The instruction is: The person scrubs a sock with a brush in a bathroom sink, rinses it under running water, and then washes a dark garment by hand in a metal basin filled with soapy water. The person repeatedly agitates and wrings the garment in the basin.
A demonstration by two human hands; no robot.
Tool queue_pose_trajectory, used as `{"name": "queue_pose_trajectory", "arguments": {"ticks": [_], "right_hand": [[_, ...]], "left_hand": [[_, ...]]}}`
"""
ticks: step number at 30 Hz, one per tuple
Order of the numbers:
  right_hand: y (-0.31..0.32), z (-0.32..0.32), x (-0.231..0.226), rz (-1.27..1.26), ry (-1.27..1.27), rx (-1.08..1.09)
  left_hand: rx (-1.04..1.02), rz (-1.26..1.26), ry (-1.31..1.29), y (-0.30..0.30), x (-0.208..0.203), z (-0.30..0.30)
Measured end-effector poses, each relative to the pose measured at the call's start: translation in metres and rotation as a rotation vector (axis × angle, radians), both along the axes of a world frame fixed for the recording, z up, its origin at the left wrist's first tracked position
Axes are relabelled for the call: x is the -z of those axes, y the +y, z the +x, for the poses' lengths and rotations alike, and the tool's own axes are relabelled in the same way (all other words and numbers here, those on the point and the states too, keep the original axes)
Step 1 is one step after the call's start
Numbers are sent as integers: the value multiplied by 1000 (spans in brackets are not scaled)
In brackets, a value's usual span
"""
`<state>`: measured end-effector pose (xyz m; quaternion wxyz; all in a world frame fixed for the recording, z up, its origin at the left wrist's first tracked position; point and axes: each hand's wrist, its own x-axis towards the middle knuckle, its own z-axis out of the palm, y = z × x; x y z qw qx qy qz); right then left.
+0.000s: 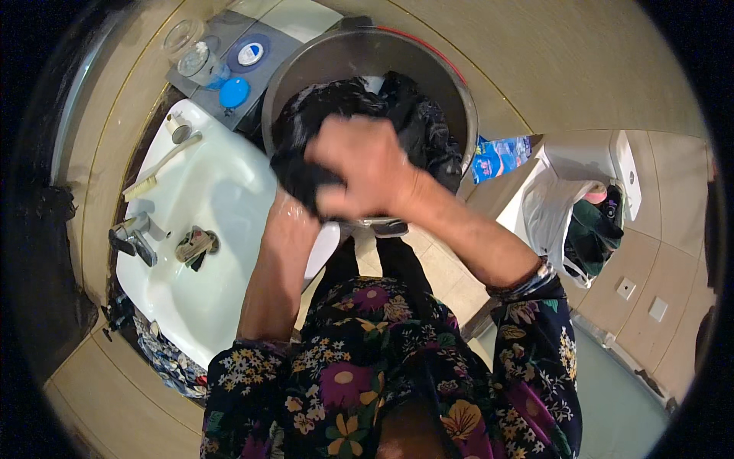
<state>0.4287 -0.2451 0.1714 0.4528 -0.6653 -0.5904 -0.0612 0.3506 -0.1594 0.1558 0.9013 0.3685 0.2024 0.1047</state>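
Wet black cloth, perhaps a garment, is bunched up over the near side of a large grey basin. My right hand is curled over the bunch and closed on it, its fingers smeared by motion. Under the same cloth goes my left hand; only its wet wrist shows, and its fingers are hidden. More dark wet clothing fills the basin beyond my hands, with a small whitish patch among it.
To the left is a white sink with a faucet, a long-handled brush and a small bundle at its drain. A glass jar and blue lid stand behind. At right are a blue package and an open white bag.
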Motion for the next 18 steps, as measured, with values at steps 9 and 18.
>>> {"name": "queue_pose_trajectory", "arguments": {"ticks": [9,18], "right_hand": [[-4,0,3,-132,333,291],[-47,72,2,-164,212,319]], "left_hand": [[-87,-366,113,10,18,22],[-214,-31,333,-2,-62,30]]}}
